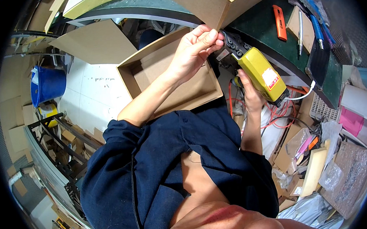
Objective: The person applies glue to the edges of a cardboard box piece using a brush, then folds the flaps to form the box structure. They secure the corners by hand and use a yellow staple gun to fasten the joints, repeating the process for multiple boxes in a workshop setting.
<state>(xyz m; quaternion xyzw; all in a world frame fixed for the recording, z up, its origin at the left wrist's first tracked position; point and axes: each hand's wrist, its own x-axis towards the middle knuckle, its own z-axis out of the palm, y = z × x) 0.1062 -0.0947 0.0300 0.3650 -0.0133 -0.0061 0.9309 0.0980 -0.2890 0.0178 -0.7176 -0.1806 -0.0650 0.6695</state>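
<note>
A dark green table (255,23) is stretching across the top and right of the frame; below it, near the centre, an open box (150,67) is showing its hollow side. Two joined boards (206,6) are jutting in from the top, their corner pointing down. The yellow power tool (259,67) is sitting right of centre, its black nose close beside that corner. And the left hand (194,47) is pinching narrow at the boards' lower tip, while the right hand (253,95) is wrapping around the tool's grip. The step in hand is looking like lining up tool and corner, and the next move is calling for a steady joint and a square nose.

Materials now: the box is showing flat, tan, fibreboard-like walls; the boards are meeting in a crisp, angled seam. The tool is wearing a blocky, plastic-looking shell, round screw heads dotting its nose, and a thin white cable (302,96) is curving smoothly beyond its base.
</note>
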